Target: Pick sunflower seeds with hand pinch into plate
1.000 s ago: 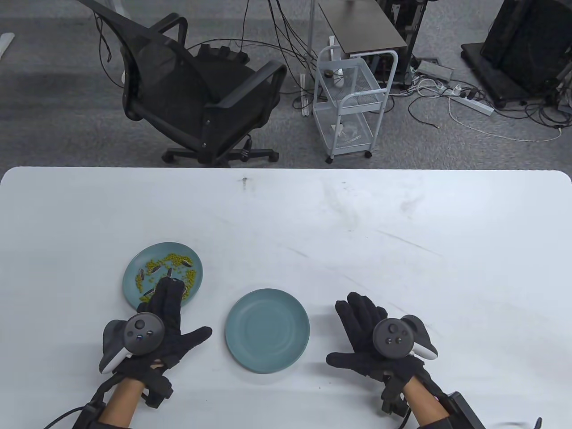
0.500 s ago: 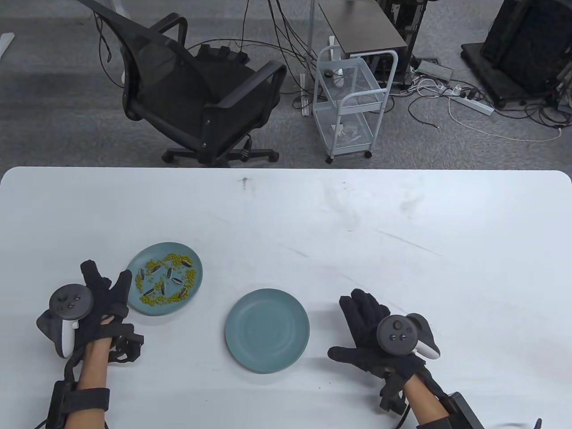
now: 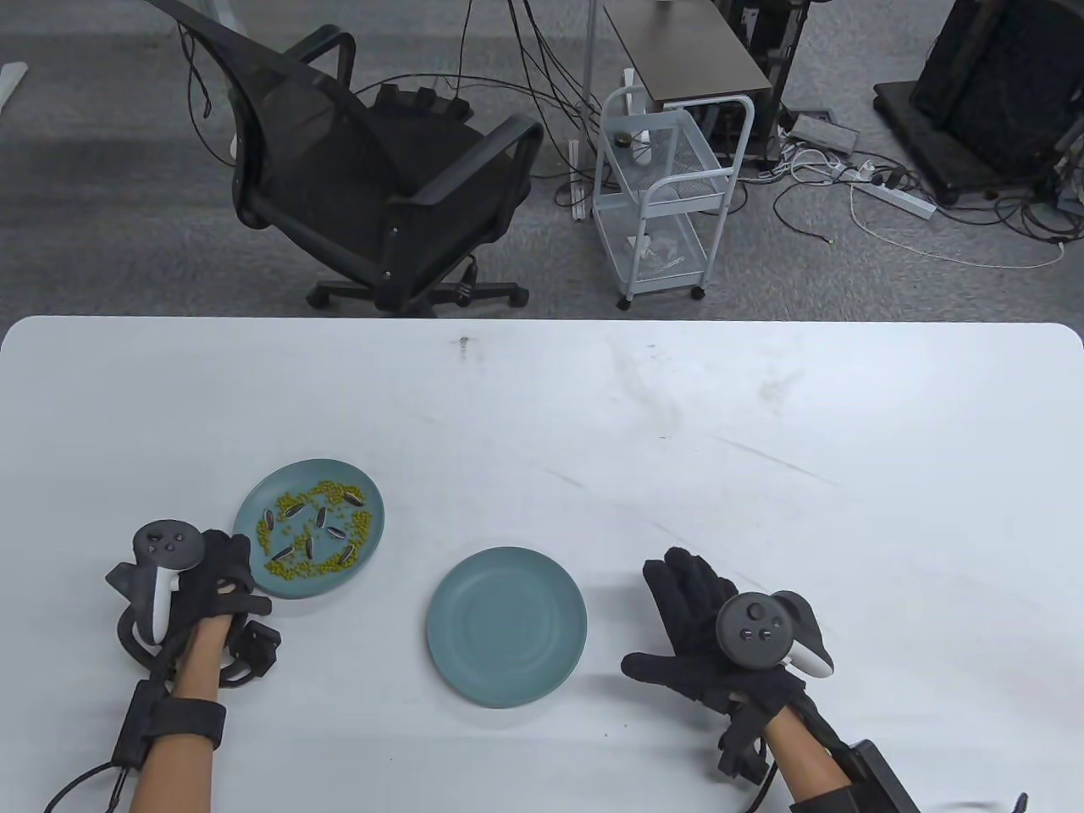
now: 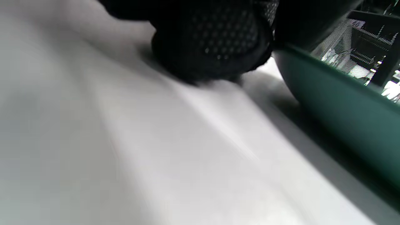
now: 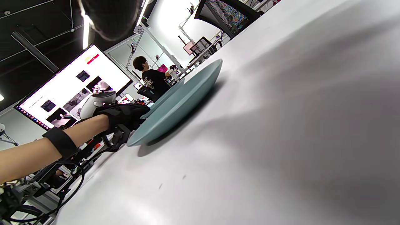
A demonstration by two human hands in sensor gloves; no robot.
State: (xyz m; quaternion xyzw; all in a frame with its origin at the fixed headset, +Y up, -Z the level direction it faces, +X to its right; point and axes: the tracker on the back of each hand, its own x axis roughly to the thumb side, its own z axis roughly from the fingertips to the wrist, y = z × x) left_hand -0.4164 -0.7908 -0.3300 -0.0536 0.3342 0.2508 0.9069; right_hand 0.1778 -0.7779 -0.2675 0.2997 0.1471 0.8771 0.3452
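Note:
A teal plate (image 3: 254, 508) at the left holds several striped sunflower seeds (image 3: 322, 518) scattered among small yellow-green grains (image 3: 337, 489). An empty teal plate (image 3: 506, 627) lies in the middle near the front edge, also seen edge-on (image 5: 181, 100). My left hand (image 3: 227, 566) is on its side against the seed plate's left rim. One fingertip (image 4: 209, 40) rests on the table, and another dark part of the glove lies over the rim (image 4: 337, 93). My right hand (image 3: 669, 622) lies flat with fingers spread, right of the empty plate, holding nothing.
The white table (image 3: 593, 423) stretches wide behind and to the right. Beyond its far edge stand a black office chair (image 3: 381, 169) and a white wire cart (image 3: 660, 195), with cables on the floor. The right wrist view shows a person (image 5: 153, 79) and a large screen (image 5: 72, 84).
The left hand left its place over the seed plate, swung out to the left, then came back to the plate's left rim. The right hand barely shifted.

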